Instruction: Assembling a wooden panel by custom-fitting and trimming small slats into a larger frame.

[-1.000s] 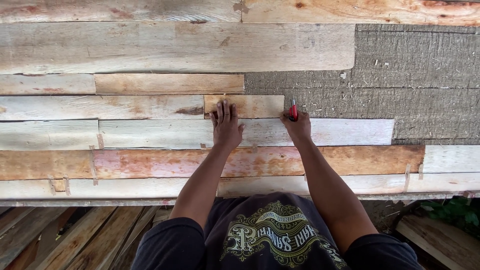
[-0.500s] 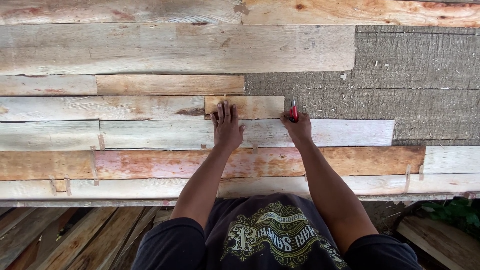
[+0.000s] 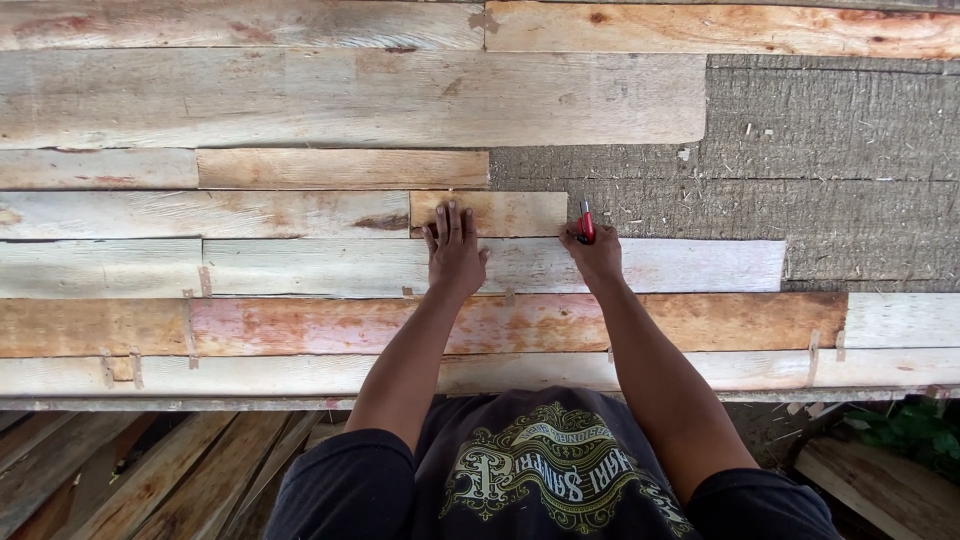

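Your left hand [image 3: 455,250] lies flat, fingers straight and together, with the fingertips pressing on the left part of a short wooden board [image 3: 488,213] and the palm resting on the pale long board [image 3: 490,266] just nearer to you. It grasps nothing; it only presses down.

Your right hand [image 3: 595,255] is closed around a red-handled tool [image 3: 585,222], which sticks up out of your grip and stands at the right end of the short wooden board, touching or almost touching that end. What kind of tool it is cannot be told from here.

The short wooden board sits in a row of planks, butted against a longer grey board [image 3: 205,214] on its left. To its right and beyond it the rough grey backing [image 3: 800,160] is bare, strewn with small chips. Farther from you lie a wide weathered plank [image 3: 350,98] and an orange-toned plank [image 3: 720,28] at the far right. Nearer to you run a reddish plank [image 3: 700,320] and a pale edge board [image 3: 250,375], with small wooden spacers [image 3: 134,366] standing in the seams.

Below the near edge, loose planks [image 3: 120,470] lie on the ground at the left, and green leaves [image 3: 915,430] show at the right.
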